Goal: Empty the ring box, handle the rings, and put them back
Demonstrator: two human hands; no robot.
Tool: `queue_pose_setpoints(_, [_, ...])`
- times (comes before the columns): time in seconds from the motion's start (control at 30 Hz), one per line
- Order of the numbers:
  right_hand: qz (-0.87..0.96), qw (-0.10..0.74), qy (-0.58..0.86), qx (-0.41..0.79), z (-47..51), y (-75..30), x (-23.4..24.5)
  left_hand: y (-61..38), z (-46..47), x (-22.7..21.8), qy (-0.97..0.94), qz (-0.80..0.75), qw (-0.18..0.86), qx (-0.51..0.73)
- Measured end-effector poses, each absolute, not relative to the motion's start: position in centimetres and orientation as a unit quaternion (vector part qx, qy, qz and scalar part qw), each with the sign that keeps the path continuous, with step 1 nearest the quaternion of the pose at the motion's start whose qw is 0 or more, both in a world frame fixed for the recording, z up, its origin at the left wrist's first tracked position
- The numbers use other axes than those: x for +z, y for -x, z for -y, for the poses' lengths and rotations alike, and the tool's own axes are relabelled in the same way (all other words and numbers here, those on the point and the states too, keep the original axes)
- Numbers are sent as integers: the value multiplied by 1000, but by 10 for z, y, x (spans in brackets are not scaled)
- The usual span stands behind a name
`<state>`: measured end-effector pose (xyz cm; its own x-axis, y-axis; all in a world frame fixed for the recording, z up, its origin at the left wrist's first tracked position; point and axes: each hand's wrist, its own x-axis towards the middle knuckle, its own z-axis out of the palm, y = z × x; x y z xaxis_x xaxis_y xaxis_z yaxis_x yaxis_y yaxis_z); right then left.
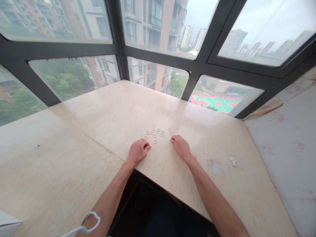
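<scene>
The pale beige marble worktop looks smooth and glossy. The left hand and right hand rest on it knuckles up, each grip curled under, so I cannot tell whether either pinches anything. Small thin metal rings lie scattered just beyond the fingertips, mid-worktop, well back from the near edge. A careless sweep could skid them apart, and flat rings probably slip a pinch.

My one head view looked forward and down across the marble ledge, close in, windows filling the frame's top.
</scene>
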<state>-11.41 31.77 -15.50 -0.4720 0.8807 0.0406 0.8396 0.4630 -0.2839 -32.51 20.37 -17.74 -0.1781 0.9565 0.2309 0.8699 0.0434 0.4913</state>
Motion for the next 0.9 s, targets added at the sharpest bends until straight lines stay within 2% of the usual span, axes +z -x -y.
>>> queue_pose_setpoints(0.13, [852, 33, 520, 61, -313, 119, -154, 320, -206, -178, -631, -739, 57, 229])
queue_pose_setpoints(0.23, [856, 35, 512, 65, -312, 119, -155, 318, -206, -179, -640, -736, 42, 217])
queue_pose_setpoints(0.33, [855, 102, 493, 127, -311, 111, -160, 319, -204, -181, -648, -714, 62, 257])
queue_pose_setpoints(0.47, [800, 234, 479, 275, -310, 95, -166, 314, -203, -181, -626, -661, 133, 392])
queue_pose_setpoints(0.57, [719, 290, 448, 445, -308, 86, -167, 297, -205, -176, -536, -610, 244, 530])
queue_pose_setpoints(0.63, [662, 312, 410, 545, -305, 83, -164, 279, -209, -171, -440, -549, 378, 602])
queue_pose_setpoints(0.7, [628, 332, 372, 597, -302, 81, -158, 260, -214, -164, -351, -465, 510, 632])
queue_pose_setpoints(0.8, [639, 351, 336, 596, -297, 80, -149, 235, -223, -155, -260, -374, 625, 634])
queue_pose_setpoints(0.9, [711, 377, 309, 507, -293, 78, -143, 219, -232, -154, -196, -324, 670, 639])
